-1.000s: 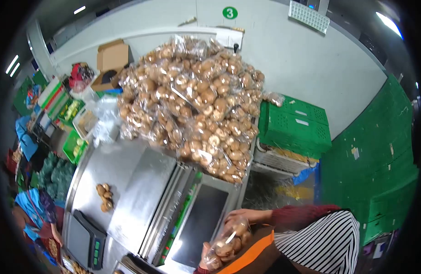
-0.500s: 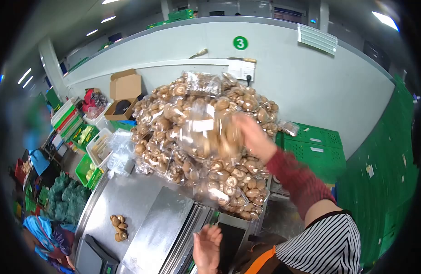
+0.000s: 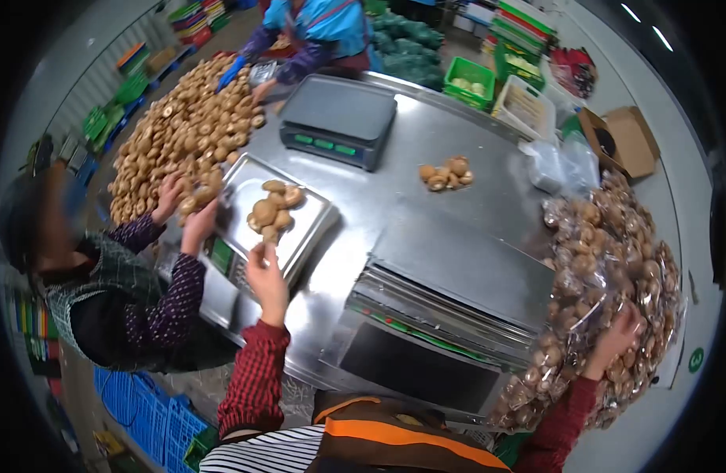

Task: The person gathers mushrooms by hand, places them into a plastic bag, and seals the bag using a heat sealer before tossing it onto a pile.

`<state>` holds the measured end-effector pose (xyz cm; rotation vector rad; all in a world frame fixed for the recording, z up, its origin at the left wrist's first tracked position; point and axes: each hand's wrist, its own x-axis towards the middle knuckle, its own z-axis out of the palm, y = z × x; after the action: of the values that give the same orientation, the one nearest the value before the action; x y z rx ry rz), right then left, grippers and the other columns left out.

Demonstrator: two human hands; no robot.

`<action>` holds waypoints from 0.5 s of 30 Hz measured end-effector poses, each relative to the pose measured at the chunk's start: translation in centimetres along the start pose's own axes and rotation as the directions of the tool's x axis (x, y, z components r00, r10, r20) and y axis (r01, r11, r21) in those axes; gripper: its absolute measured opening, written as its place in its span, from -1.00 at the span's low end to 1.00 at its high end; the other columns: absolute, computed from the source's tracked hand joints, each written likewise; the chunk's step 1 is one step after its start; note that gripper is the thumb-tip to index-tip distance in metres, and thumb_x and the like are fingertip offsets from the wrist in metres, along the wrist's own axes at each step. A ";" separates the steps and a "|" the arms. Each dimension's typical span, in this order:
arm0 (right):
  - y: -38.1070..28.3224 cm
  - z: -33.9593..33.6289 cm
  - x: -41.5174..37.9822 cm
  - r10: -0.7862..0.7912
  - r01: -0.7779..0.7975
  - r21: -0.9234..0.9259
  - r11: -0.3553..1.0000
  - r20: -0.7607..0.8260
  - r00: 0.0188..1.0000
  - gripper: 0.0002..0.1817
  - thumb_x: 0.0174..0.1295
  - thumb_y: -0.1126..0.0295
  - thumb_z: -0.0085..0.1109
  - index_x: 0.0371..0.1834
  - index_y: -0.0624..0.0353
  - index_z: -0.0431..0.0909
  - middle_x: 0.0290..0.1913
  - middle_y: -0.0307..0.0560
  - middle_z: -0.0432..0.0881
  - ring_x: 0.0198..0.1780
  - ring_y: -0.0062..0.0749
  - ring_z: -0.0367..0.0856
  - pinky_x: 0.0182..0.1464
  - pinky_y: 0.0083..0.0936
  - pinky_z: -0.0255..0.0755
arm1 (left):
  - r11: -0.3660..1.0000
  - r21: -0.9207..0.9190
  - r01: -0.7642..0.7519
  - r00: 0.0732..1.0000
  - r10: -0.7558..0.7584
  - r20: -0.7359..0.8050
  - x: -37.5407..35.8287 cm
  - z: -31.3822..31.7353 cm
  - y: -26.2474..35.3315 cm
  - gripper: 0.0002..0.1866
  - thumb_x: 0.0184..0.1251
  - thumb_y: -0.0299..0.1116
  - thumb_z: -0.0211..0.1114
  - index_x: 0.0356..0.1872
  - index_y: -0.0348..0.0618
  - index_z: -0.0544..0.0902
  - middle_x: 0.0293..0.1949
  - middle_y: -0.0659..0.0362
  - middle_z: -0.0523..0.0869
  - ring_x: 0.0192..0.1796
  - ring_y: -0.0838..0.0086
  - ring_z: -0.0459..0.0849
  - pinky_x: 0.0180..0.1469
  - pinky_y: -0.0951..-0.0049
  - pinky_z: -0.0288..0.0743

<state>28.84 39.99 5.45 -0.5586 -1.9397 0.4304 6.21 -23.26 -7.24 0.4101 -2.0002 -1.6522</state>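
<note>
My left hand (image 3: pixel 267 277) reaches to a small scale with a steel pan (image 3: pixel 300 236). Its thumb and fingers are pinched together at the near end of a cluster of brown mushrooms (image 3: pixel 268 213) lying on the pan. What exactly the fingertips grip is hard to see. Far to the right, my right hand (image 3: pixel 617 337) lies against a heap of clear bags of mushrooms (image 3: pixel 591 260), slightly blurred, its fingers partly apart. A sealing machine with a flat metal plate (image 3: pixel 457 260) stands between my hands. Another group of mushrooms (image 3: pixel 447 173) lies on the steel table (image 3: pixel 414 134).
At left, a co-worker (image 3: pixel 111 292) holds mushrooms beside the pan. Another person in blue (image 3: pixel 323 31) works behind a dark scale (image 3: pixel 339 114). Loose mushrooms (image 3: pixel 181 134) are heaped at the far left. Plastic bags (image 3: pixel 564 165) and a cardboard box (image 3: pixel 623 142) stand at right.
The view has swung left. My left hand has moved from above the sealing machine to the mushrooms on the pan. My right hand, earlier blurred at a mushroom bag, is now lower against the heap.
</note>
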 end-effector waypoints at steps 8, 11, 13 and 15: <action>-33.0 28.9 -15.2 -0.295 -0.661 0.385 0.644 0.922 0.250 -0.66 0.36 0.28 0.22 0.05 0.29 0.58 -0.02 -0.04 0.69 0.05 -0.39 0.63 0.06 -0.47 0.53 | 0.862 0.444 -0.245 0.963 0.164 0.213 8.1 -3.8 -3.4 -0.39 0.19 -0.29 0.47 0.18 -0.39 0.44 0.04 -0.04 0.54 -0.03 0.32 0.60 0.05 0.37 0.50; -39.4 39.1 -20.1 -0.406 -0.538 0.477 0.695 0.878 0.254 -0.66 0.33 0.28 0.21 0.03 0.30 0.58 -0.06 0.05 0.70 -0.03 -0.32 0.68 0.04 -0.43 0.53 | 0.955 0.208 0.212 0.947 -0.253 0.197 6.9 -3.8 -6.6 -0.14 0.13 -0.20 0.52 0.33 -0.44 0.26 0.17 -0.20 0.42 0.01 0.22 0.60 0.07 0.29 0.54; -42.8 44.6 -22.3 -0.469 -0.323 0.576 0.751 0.810 0.352 -0.66 0.32 0.21 0.13 -0.08 0.29 0.64 -0.06 0.17 0.67 -0.07 0.00 0.67 0.05 -0.27 0.51 | 0.928 0.157 0.337 0.905 -0.366 0.220 5.8 -3.3 -6.6 -0.03 0.11 -0.16 0.54 0.41 -0.44 0.16 0.24 -0.27 0.35 0.04 0.20 0.60 0.09 0.27 0.55; -46.1 48.5 -23.1 -0.511 -0.155 0.559 0.815 0.818 0.265 -0.59 0.32 0.12 0.06 -0.09 0.25 0.67 -0.08 0.16 0.66 0.00 0.05 0.61 0.13 -0.20 0.45 | 0.907 0.199 0.371 0.893 -0.407 0.191 5.4 -2.6 -5.0 0.07 0.09 -0.16 0.55 0.48 -0.41 0.05 0.29 -0.28 0.29 0.09 0.20 0.60 0.12 0.28 0.54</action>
<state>-15.76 -13.53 -7.28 0.5494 -2.7938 1.3790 2.78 -29.37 -10.68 0.7541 -2.3489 -1.8519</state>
